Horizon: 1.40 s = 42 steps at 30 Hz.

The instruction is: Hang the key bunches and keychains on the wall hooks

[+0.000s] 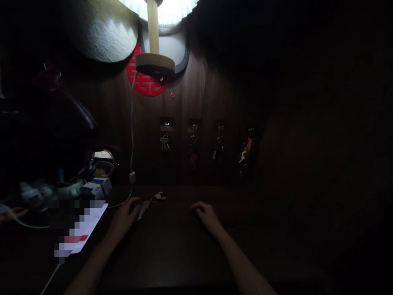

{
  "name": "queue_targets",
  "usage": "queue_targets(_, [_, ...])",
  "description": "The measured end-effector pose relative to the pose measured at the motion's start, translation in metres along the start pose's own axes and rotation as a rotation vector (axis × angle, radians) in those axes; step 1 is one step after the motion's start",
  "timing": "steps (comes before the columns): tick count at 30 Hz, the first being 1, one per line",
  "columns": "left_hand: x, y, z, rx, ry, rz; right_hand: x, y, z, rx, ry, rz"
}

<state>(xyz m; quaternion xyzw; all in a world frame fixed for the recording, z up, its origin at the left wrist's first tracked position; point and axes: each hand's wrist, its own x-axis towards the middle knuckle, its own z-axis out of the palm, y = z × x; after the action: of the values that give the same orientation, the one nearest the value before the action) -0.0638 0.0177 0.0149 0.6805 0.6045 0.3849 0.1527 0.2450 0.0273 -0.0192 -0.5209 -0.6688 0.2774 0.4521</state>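
In the dim light my left hand (126, 214) is at the table, its thumb and fingers closed against a flat, pale key fob (143, 210). A small bunch of keys (159, 196) is joined to the fob by a ring and lies on the dark tabletop (172, 246). My right hand (207, 215) rests low over the table to the right, apart from the keys. Its fingers are loosely bent, with a small gap between thumb and forefinger, and nothing shows in it.
Several key sets, including a silver bunch (165, 142), hang from wall hooks. Above, a lit lamp (155, 63) trails a white cable (132, 123). Left are a round mirror (103, 162), a blue-and-white box (96, 187) and a partly blurred white flat item (89, 229).
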Motion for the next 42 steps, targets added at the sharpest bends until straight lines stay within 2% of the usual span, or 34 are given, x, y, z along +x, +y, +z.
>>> queue_targets(2, [0.006,-0.007,0.008,0.041,0.018,-0.001,0.001,0.0,0.0,0.007,0.002,0.008])
queue_targets(7, [0.006,-0.008,0.027,0.14,-0.064,0.036,0.002,0.002,0.0,0.008,0.006,0.026])
queue_targets(15, [-0.013,0.015,0.038,0.056,-0.145,0.177,0.002,0.001,0.002,-0.015,0.001,0.013])
queue_targets(24, [-0.026,0.038,0.055,0.088,-0.222,0.305,0.001,-0.006,0.002,-0.137,-0.05,0.0])
queue_targets(28, [-0.032,0.048,0.06,0.097,-0.213,0.378,-0.006,-0.021,0.005,-0.339,-0.105,-0.072])
queue_targets(31, [-0.034,0.05,0.062,0.103,-0.225,0.45,-0.013,-0.034,0.012,-0.421,-0.187,-0.183])
queue_targets(35, [-0.036,0.045,0.062,0.082,-0.253,0.505,-0.015,-0.041,0.025,-0.428,-0.275,-0.324])
queue_targets(42, [-0.036,0.04,0.063,0.012,-0.248,0.443,-0.015,-0.039,0.027,-0.319,-0.253,-0.349])
